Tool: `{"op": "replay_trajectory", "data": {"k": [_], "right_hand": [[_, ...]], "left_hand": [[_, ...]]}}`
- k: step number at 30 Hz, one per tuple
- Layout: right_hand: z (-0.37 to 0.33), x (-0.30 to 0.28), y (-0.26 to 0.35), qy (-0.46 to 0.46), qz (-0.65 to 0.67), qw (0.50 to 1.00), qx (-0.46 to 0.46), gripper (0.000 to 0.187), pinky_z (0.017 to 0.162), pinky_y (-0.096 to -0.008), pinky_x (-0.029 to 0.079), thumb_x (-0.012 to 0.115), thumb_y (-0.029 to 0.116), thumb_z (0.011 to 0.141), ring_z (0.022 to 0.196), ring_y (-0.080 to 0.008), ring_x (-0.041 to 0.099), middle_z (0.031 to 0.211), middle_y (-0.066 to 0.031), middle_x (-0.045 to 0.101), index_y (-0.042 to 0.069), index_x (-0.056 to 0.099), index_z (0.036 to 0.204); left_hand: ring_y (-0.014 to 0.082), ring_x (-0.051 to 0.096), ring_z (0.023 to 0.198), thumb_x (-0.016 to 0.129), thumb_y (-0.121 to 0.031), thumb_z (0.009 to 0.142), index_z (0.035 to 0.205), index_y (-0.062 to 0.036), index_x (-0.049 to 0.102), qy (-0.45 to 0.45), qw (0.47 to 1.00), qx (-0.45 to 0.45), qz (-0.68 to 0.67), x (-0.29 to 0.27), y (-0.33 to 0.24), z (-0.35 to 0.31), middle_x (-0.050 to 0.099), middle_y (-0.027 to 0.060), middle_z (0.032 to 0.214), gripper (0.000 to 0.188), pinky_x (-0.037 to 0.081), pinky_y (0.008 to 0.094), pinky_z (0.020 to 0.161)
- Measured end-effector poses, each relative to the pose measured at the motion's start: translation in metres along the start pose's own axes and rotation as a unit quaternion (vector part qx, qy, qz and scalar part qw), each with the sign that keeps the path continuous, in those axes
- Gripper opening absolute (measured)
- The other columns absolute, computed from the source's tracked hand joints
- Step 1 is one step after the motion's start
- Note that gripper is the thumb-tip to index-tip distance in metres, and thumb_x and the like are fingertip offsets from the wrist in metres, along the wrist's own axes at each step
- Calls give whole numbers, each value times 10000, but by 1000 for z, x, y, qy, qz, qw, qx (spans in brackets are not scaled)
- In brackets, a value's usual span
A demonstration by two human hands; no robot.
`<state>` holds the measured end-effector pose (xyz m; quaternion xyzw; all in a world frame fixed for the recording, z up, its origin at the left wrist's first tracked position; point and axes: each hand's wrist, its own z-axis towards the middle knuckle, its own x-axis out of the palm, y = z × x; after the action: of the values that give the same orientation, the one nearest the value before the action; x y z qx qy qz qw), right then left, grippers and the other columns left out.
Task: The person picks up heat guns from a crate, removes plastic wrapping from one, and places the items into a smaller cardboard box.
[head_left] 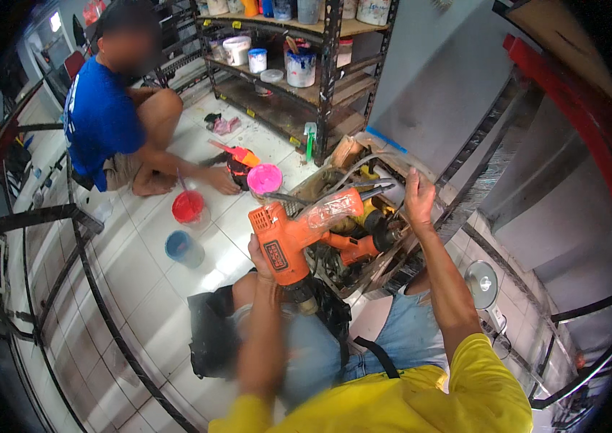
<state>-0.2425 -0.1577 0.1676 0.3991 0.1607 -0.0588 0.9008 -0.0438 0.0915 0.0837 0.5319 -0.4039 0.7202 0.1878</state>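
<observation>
Left hand (261,261) wrapped round orange drill (299,229) handle; right hand (418,196) clasps toolbox (392,249) far edge. Risk: drill snags tangled tools, box tips.

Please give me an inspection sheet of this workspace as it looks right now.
Surface: white tiled floor, with paint smears near the shelf.
Job's things: orange power drill, gripped by its handle; an open box of tools behind it.
Clutter: red tub, blue tub, pink lid, and a rag on the floor.
Hands: left hand shut on the drill; right hand reaches into the box, grip unclear.
Cables: a hose or cable loops over the box.
Surroundings: metal shelf with paint buckets, black metal frames, small fan, and a seated person in blue.
</observation>
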Motion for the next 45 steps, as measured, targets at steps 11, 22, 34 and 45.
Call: {"op": "replay_trajectory", "data": {"k": [11, 22, 34, 45], "right_hand": [[15, 2, -18, -52, 100, 993, 46, 429, 529, -312, 303, 462, 283, 997, 606, -107, 334, 608, 8, 388, 8, 418, 672], [-17, 2, 1, 220, -78, 967, 105, 392, 633, -352, 442, 529, 369, 950, 634, -194, 522, 710, -148, 600, 3, 655, 887], [-102, -14, 10, 524, -62, 847, 61, 222, 826, -429, 474, 594, 185, 887, 966, -363, 613, 1030, -180, 643, 35, 653, 1040], [-111, -38, 85, 400, 99, 903, 117, 228, 825, -292, 482, 565, 187, 944, 906, -143, 623, 1009, -72, 678, 19, 650, 1072]], "left_hand": [[298, 582, 1103, 411, -563, 911, 1366, -52, 410, 71, 996, -49, -30, -28, -2, 4, 547, 158, 1263, 685, 503, 444, 919], [372, 431, 1280, 385, -705, 828, 1431, -139, 325, -16, 998, -26, -46, -5, 3, 11, 417, 168, 1410, 829, 327, 583, 1069], [359, 446, 1262, 423, -655, 854, 1406, -109, 362, -36, 992, -19, -121, 17, -1, 8, 433, 158, 1398, 778, 328, 539, 1095], [403, 406, 1287, 404, -632, 871, 1411, -101, 331, -27, 997, 26, -66, 48, 7, 3, 403, 196, 1413, 761, 283, 612, 1090]]}}
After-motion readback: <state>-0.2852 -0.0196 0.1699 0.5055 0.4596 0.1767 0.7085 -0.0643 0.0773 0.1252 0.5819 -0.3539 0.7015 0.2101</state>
